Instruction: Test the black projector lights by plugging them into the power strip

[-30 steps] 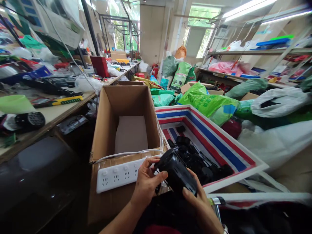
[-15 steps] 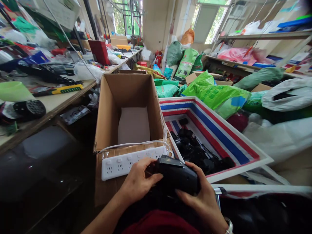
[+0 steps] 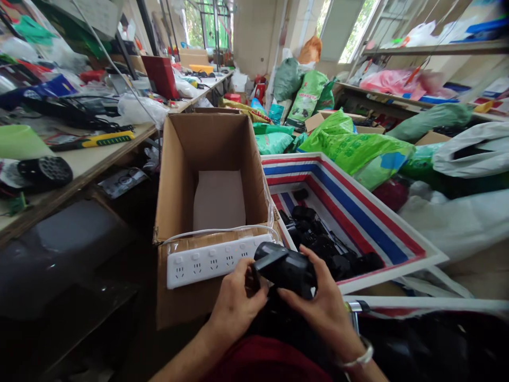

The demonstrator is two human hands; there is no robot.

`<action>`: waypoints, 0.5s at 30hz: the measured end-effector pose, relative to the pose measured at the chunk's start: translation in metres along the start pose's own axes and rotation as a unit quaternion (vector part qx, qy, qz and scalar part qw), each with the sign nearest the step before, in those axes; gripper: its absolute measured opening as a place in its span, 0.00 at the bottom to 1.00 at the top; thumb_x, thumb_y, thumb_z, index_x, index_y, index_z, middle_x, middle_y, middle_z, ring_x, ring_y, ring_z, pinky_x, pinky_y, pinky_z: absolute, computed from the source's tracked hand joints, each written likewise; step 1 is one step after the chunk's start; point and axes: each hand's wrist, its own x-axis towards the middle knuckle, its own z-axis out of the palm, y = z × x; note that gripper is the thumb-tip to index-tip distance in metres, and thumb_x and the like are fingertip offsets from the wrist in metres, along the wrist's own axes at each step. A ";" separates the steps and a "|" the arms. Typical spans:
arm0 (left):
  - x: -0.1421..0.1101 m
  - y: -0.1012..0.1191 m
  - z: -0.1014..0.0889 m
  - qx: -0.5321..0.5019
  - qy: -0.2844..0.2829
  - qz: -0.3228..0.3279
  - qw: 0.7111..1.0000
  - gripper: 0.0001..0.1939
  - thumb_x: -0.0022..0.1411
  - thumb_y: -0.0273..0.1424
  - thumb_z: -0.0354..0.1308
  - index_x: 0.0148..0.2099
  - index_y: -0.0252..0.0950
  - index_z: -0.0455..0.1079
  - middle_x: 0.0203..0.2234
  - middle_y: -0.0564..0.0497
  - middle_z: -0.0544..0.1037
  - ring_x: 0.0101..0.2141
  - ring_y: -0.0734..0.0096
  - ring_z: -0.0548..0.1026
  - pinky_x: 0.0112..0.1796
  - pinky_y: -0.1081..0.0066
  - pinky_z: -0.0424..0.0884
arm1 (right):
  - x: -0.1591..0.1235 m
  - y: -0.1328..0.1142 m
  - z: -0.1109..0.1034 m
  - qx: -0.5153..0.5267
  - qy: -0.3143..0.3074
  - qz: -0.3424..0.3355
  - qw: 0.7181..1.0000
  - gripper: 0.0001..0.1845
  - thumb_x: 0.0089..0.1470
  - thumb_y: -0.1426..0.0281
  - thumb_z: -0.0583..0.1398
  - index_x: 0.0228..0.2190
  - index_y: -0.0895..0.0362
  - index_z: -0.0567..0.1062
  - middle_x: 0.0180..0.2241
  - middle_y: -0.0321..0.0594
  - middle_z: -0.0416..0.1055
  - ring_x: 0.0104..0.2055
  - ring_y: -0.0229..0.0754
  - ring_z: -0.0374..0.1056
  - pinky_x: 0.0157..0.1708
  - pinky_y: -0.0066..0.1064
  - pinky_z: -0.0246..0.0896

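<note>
Both my hands hold one black plastic device point(image 3: 287, 269) low in the middle of the view. My left hand point(image 3: 235, 305) grips its left end, fingers curled around it. My right hand point(image 3: 323, 303) wraps over its right side from above. Just beyond the device lies a white power strip point(image 3: 210, 260) on the near flap of an open cardboard box point(image 3: 181, 175). To the right stands a red, white and blue striped bin point(image 3: 358, 212) holding several similar black devices point(image 3: 326, 246).
A cluttered workbench point(image 3: 79, 164) runs along the left with a yellow tool point(image 3: 105, 139) and a black round part point(image 3: 45, 171). Green sacks point(image 3: 353, 151) and white bags point(image 3: 469, 154) pile up behind the bin. Shelves line the right wall.
The device was tilted upright a second ago, then laid flat; now it sits slightly higher and smaller between my hands. My view has dipped a little.
</note>
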 end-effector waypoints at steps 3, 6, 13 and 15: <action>0.004 -0.006 -0.014 -0.123 -0.006 -0.077 0.989 0.14 0.51 0.27 0.59 0.40 0.36 0.61 0.28 0.53 0.74 0.28 0.70 0.72 0.30 0.70 0.70 | 0.017 0.014 -0.043 0.263 -0.042 0.077 0.961 0.38 0.47 0.43 0.56 0.55 0.49 0.59 0.50 0.51 0.67 0.49 0.55 0.67 0.41 0.46 0.67; 0.005 -0.009 -0.030 -0.220 0.016 -0.127 0.967 0.18 0.48 0.29 0.64 0.39 0.37 0.60 0.28 0.54 0.74 0.27 0.73 0.72 0.28 0.72 0.72 | 0.013 0.039 -0.079 0.275 -0.042 0.103 0.955 0.31 0.48 0.48 0.60 0.50 0.48 0.67 0.48 0.48 0.69 0.44 0.49 0.69 0.37 0.38 0.68; 0.006 0.001 -0.037 -0.322 0.021 -0.144 0.936 0.21 0.45 0.29 0.68 0.38 0.35 0.61 0.27 0.54 0.74 0.27 0.73 0.73 0.27 0.69 0.75 | -0.047 0.070 -0.001 0.113 -0.207 0.210 0.949 0.44 0.33 0.64 0.71 0.52 0.58 0.64 0.23 0.32 0.67 0.23 0.37 0.62 0.22 0.27 0.60; 0.005 0.006 -0.037 -0.338 0.012 -0.147 0.929 0.21 0.45 0.28 0.69 0.39 0.35 0.62 0.28 0.53 0.74 0.28 0.73 0.74 0.29 0.70 0.75 | -0.048 0.064 0.027 0.112 -0.140 0.202 0.963 0.34 0.37 0.62 0.69 0.47 0.60 0.68 0.21 0.31 0.64 0.21 0.34 0.59 0.20 0.25 0.57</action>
